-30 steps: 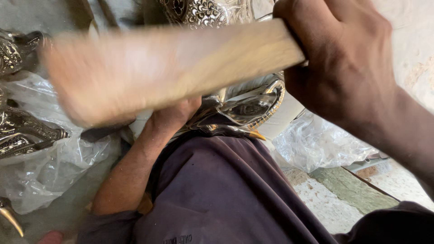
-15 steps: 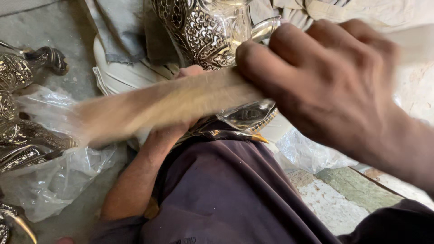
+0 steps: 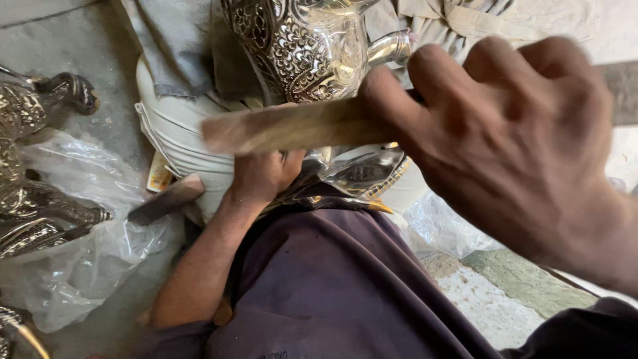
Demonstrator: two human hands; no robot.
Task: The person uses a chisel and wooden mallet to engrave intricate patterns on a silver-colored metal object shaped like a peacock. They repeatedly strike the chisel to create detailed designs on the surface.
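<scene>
An ornate silver vessel, chased with scrollwork, is steadied over the lap on a white pad. The left hand is pressed against its lower part, fingers curled under. A wooden stick is gripped in the closed right hand and held across the vessel. More silver pieces are seen on clear plastic on the floor, with a dark wooden block beside the pad.

We see a pale wooden stick lying nearly level, slightly blurred, across an ornate silver vessel. The engraved, shiny vessel stands upright at far centre, its spout pointing right.
</scene>
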